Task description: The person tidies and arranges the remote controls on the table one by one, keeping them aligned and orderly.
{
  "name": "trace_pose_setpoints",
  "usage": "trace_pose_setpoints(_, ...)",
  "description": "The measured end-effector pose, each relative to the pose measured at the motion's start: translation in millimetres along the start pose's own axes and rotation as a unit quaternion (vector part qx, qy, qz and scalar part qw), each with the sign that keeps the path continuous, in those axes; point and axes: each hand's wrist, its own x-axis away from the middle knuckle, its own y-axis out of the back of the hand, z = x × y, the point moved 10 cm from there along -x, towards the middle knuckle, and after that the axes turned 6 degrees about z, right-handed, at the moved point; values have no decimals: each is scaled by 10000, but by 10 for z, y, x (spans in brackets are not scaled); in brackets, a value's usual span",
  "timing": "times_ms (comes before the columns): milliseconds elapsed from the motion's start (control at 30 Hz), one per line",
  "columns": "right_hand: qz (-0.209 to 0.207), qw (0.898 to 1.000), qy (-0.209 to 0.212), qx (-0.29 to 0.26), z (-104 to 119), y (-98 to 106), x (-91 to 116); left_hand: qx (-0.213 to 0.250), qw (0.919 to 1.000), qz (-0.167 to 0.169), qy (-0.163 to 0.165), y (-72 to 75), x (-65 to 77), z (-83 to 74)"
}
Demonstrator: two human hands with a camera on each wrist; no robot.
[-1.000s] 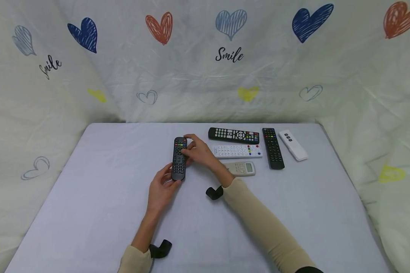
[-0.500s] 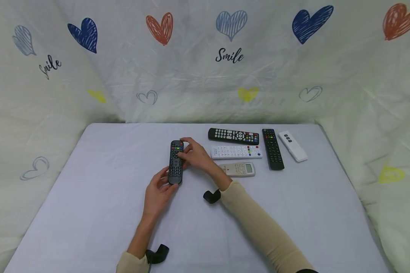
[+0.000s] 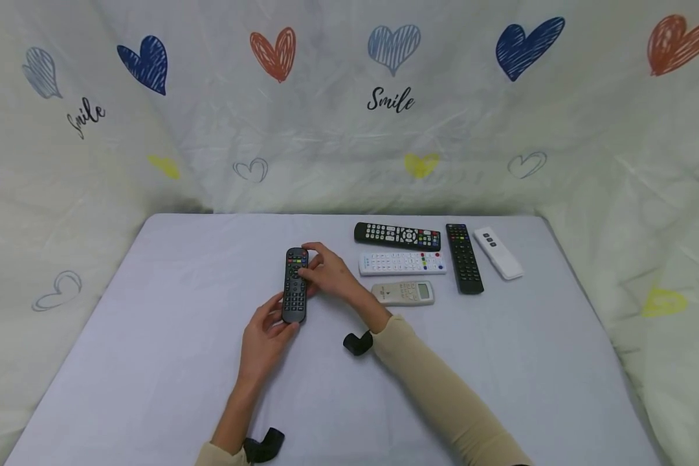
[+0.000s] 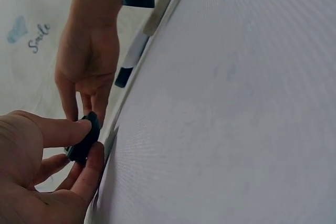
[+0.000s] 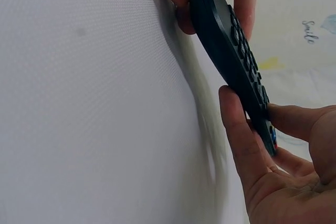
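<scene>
Both hands hold a dark remote control upright-on in the head view, its buttons facing up and its coloured keys at the far end. My left hand grips the near end, with the thumb at the bottom edge and fingers along the left side. The right hand pinches the far part, its thumb on the button face and a finger at the top. In the right wrist view the remote control is tilted and off the white cloth. The left wrist view shows only its near end between the fingers.
To the right lie a black remote, a white remote, a beige remote with a small screen, another black remote and a small white remote. A white cloth covers the table; a patterned curtain stands behind.
Both hands have drawn the dark remote control slightly nearer and to the left, keeping their grip. The beige remote is now less covered by the right wrist. The other remotes stay put.
</scene>
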Motion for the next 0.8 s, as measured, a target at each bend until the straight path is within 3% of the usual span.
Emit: trace_pose_setpoints(800, 189, 9997, 66, -113, 68, -167, 25, -105, 9999, -79, 8, 120, 112, 45)
